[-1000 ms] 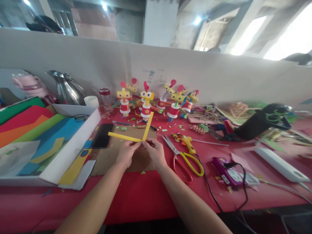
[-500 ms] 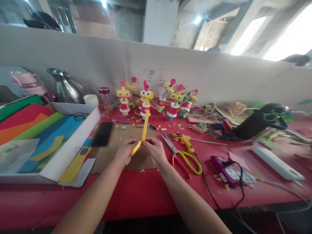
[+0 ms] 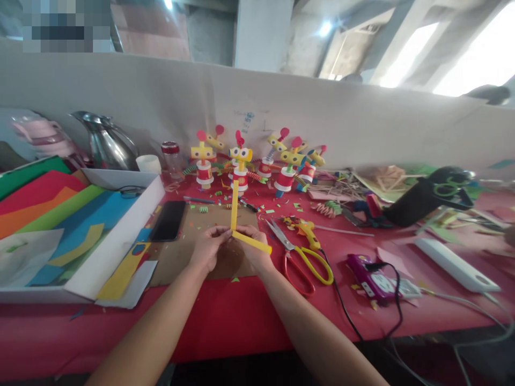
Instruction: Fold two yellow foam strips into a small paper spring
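While the left hand (image 3: 210,247) pinches the yellow strips (image 3: 234,206), the right hand's (image 3: 253,247) grip seemingly pinches them too.

Right hand (image 3: 250,247) partly hidden behind yellow strip (image 3: 252,243). Far-left patch (image 3: 66,26) pixelated, content unreadable. Blue marks on wall (image 3: 248,119) too small to read. White box (image 3: 115,236) cut by left edge.

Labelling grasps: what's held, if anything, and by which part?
Two yellow paper strips, pinched by the fingers of the left hand and right hand at the corner where the strips meet; the far ends aren't gripped.
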`<state>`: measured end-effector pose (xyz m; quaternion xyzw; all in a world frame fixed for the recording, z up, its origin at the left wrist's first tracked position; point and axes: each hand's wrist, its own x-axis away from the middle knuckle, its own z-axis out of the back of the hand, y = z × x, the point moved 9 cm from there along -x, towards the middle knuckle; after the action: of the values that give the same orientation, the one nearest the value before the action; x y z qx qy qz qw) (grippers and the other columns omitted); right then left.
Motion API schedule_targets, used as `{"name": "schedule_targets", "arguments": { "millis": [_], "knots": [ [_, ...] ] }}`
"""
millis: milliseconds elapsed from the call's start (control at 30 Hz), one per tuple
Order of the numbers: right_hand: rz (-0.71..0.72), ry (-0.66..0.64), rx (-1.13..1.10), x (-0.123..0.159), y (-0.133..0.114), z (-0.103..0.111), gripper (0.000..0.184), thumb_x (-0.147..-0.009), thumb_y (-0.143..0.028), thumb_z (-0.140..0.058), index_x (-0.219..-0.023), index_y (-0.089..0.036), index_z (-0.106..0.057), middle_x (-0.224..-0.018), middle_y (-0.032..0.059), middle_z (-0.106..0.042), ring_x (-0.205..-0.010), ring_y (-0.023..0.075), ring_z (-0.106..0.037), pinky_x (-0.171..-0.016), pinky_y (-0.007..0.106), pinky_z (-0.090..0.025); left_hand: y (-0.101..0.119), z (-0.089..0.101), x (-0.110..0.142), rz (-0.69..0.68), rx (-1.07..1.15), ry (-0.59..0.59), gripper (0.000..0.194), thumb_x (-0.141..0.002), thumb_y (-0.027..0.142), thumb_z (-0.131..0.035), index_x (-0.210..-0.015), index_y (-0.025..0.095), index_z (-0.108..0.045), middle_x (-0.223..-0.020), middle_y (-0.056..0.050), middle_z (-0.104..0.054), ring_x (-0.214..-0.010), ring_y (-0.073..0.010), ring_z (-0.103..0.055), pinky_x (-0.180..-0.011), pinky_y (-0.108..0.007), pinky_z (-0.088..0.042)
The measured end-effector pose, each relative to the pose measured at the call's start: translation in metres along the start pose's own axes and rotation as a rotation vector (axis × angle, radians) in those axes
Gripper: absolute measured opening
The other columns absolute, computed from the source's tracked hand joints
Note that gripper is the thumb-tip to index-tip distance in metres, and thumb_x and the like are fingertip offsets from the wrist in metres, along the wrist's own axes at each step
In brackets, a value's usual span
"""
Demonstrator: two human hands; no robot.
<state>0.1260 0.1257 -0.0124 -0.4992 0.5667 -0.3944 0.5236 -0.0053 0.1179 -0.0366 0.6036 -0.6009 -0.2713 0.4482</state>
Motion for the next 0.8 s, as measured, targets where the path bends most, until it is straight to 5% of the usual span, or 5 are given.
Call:
{"name": "schedule_targets", "arguments": {
  "millis": [500, 800],
  "knots": [
    [-0.128, 0.044, -0.291, 0.002, 0.007, -0.005, 0.025, -0.066, -0.032, -0.073, -0.086, -0.017, -0.070, -0.081, 0.0048, -0.073, -0.080, 0.0213, -0.067, -0.082, 0.035, -0.050, 0.007, -0.012, 0.005, -0.077, 0.132, -0.062, 0.030, -0.050, 0.023, -0.085, -0.072, 0.014, -0.066, -0.070, 0.000, -0.067, -0.066, -0.0093, -0.062, -0.072, -0.023, -0.048],
    [0.102, 0.039, 0.040, 0.003, -0.018, 0.001, 0.014, -0.076, -0.031, -0.065, -0.082, -0.019, -0.069, -0.086, 0.0039, -0.067, -0.082, 0.0184, -0.062, -0.076, 0.029, -0.049, 0.007, -0.015, 0.006, -0.085, 0.144, -0.097, 0.029, -0.051, 0.023, -0.084, -0.072, 0.015, -0.065, -0.071, 0.001, -0.067, -0.068, -0.0094, -0.062, -0.071, -0.022, -0.047]
  ]
}}
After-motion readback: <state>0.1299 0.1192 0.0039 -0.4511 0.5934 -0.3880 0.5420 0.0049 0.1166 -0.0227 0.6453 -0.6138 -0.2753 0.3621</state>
